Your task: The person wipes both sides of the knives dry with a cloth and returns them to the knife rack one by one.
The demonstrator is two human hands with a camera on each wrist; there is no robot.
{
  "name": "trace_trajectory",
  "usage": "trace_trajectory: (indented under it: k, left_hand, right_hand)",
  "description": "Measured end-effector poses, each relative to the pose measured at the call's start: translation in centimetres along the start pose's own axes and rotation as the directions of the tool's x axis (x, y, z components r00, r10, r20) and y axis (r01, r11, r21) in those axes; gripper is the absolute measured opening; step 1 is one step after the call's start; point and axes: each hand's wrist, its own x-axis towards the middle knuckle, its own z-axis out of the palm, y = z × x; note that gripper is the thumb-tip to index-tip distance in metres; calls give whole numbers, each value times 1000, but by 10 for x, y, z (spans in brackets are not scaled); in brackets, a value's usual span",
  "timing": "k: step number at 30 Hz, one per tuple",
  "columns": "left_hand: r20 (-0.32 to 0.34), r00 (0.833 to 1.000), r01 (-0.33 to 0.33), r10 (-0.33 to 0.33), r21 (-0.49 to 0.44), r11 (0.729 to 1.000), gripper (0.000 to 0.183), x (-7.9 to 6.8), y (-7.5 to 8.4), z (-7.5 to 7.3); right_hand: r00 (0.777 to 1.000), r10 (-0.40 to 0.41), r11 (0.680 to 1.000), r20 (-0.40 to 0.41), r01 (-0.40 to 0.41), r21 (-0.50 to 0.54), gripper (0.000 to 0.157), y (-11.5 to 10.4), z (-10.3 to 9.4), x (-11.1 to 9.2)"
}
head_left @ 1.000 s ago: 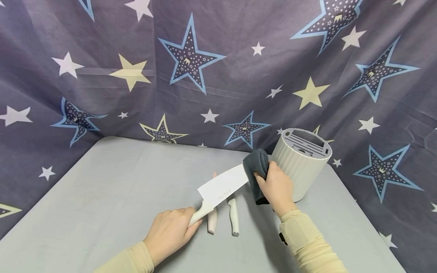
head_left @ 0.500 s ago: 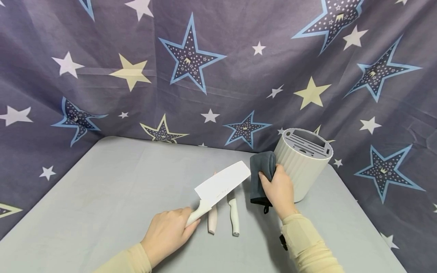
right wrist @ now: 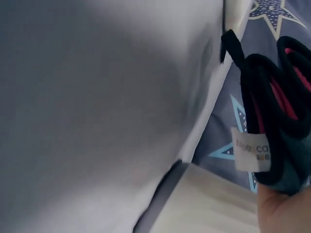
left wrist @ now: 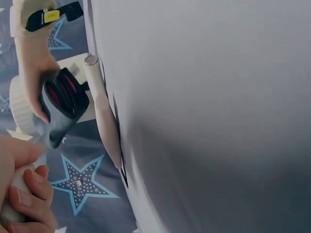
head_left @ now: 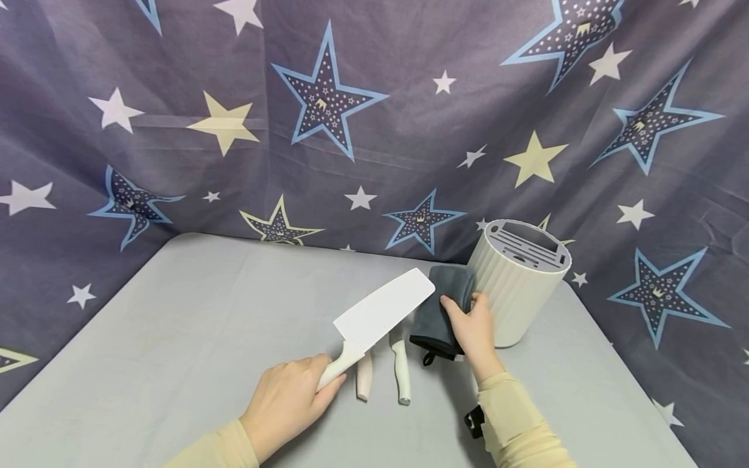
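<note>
My left hand (head_left: 289, 396) grips the white handle of a cleaver (head_left: 383, 309), its broad white blade tilted up to the right above the table. In the left wrist view, curled fingers (left wrist: 34, 189) wrap the handle. My right hand (head_left: 474, 328) holds a folded dark grey cloth (head_left: 435, 318) just right of the blade tip; whether blade and cloth touch I cannot tell. The right wrist view shows the cloth's black-bound folds, pink inside, and a white label (right wrist: 251, 151). Under the cleaver lie a pinkish-handled knife (head_left: 364, 377) and a white-handled knife (head_left: 401, 374).
A ribbed white knife block (head_left: 515, 296) with a slotted grey top stands close behind and right of my right hand. The grey table (head_left: 175, 325) ends at a dark star-patterned curtain (head_left: 374, 130).
My right hand has turned and lowered the cloth slightly, down and away from its spot beside the blade's end. The cleaver has shifted only a little, its tip slightly right.
</note>
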Motion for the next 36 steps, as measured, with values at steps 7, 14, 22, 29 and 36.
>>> trace_trajectory:
  k: [7, 14, 22, 29, 36]
  left_hand:
    - [31, 999, 29, -28, -30, 999, 32, 1, 4, -2]
    - [32, 999, 44, -42, -49, 998, 34, 0, 6, -2]
    - [24, 999, 40, -39, -61, 997, 32, -3, 7, -1]
    - [32, 999, 31, -29, -71, 997, 30, -4, 10, -1]
    - [42, 999, 27, -24, -79, 996, 31, -2, 11, -2]
  right_hand:
    - [986, 125, 912, 108, -157, 380, 53, -6, 8, -6]
    - [969, 175, 758, 177, -247, 604, 33, -11, 14, -7]
    - [952, 194, 626, 238, -307, 717, 30, -15, 14, -9]
    - [933, 238, 508, 268, -355, 785, 29, -19, 11, -14]
    - [922, 238, 423, 305, -381, 822, 28, -23, 9, -17]
